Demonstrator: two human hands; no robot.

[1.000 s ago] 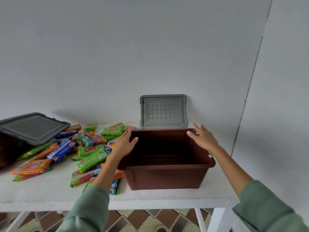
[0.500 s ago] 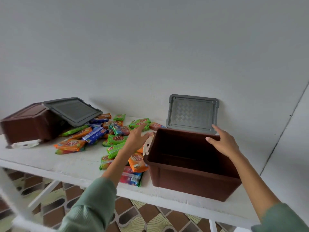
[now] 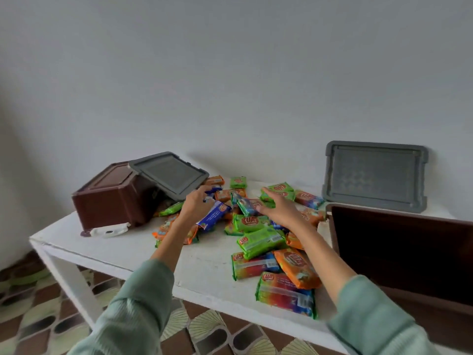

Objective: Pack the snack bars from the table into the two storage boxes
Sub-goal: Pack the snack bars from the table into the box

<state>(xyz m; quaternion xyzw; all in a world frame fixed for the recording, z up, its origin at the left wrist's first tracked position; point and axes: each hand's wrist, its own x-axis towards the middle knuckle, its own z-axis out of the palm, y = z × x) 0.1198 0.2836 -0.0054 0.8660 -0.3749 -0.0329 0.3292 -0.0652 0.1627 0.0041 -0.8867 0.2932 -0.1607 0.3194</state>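
A heap of snack bars in green [image 3: 261, 242], orange [image 3: 297, 267] and blue wrappers covers the middle of the white table [image 3: 204, 267]. My left hand [image 3: 195, 204] is at the heap's left side, its fingers curled on a blue snack bar [image 3: 216, 213]. Palm down with straight fingers, my right hand [image 3: 279, 208] hovers over green bars in the middle of the heap. An open brown storage box [image 3: 399, 252] stands at the right. A second brown box [image 3: 110, 198] lies overturned at the left, some bars spilling from under it.
A grey lid [image 3: 171, 175] leans on the overturned box. Another grey lid [image 3: 373, 175] stands against the wall behind the open box. A white latch piece [image 3: 108, 230] lies by the left box near the table's front edge. Patterned floor tiles show below.
Both hands left the rim of the open box and moved left onto the heap of bars. My view swung left and down, so the open box now sits at the right edge.
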